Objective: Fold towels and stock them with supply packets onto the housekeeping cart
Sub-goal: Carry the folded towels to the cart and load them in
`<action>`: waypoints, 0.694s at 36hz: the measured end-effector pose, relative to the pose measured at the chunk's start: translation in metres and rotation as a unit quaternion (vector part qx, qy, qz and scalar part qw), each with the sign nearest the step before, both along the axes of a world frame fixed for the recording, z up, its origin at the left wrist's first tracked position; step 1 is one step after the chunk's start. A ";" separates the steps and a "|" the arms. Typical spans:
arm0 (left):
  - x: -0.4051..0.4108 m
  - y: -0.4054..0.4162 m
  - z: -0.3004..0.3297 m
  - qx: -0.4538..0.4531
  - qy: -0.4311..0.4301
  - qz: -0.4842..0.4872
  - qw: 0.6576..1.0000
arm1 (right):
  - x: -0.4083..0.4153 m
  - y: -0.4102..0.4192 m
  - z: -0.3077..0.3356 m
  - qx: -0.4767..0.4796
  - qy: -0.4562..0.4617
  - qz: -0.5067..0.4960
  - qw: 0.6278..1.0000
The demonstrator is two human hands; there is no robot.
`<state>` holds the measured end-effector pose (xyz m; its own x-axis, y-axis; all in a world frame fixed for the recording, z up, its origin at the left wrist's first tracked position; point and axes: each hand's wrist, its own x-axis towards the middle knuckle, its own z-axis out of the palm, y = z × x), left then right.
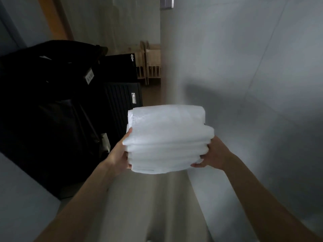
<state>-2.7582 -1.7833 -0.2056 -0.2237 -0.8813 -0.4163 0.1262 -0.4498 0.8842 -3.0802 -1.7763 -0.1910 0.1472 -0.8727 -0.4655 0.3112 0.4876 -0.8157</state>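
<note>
I see a stack of folded white towels (167, 138) held up in the air in front of me, between my two hands. Nothing is under it but the floor (157, 206) far below.

My left hand (120, 154) is on the left side of the stack. Its grip is grasping the towels: the thumb lies up along the side near the top, and the other fingers go under the bottom edge. My right hand (212, 154) is on the right side. Its grip is also grasping the towels, with fingers curled in at the lower right corner of the stack. Both arms reach out from the bottom of the view.

The stack has many layers. The top towel sits a bit farther back than the ones below it. The towels look very bright and a little blurry.

To the left is a big black shape (52, 105), very dark, with a small white label on it. I cannot tell if it is the cart. A gray wall (244, 67) runs along the right side, close to my right hand. Far down the hall stands some light wooden furniture (150, 63).
</note>
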 end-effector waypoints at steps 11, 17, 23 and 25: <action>-0.015 -0.226 0.006 0.004 0.000 0.025 1.000 | -0.012 -0.220 0.000 -0.018 -0.009 -0.019 1.000; -0.012 -0.343 0.025 -0.031 -0.003 -0.023 0.999 | -0.015 -0.333 0.012 -0.035 -0.012 -0.042 0.998; -0.008 -0.438 0.029 -0.029 0.020 0.004 0.999 | -0.019 -0.432 0.013 -0.038 -0.026 -0.020 0.999; -0.008 -0.466 0.030 -0.034 0.023 0.010 0.999 | -0.019 -0.468 0.012 -0.045 -0.023 -0.002 0.999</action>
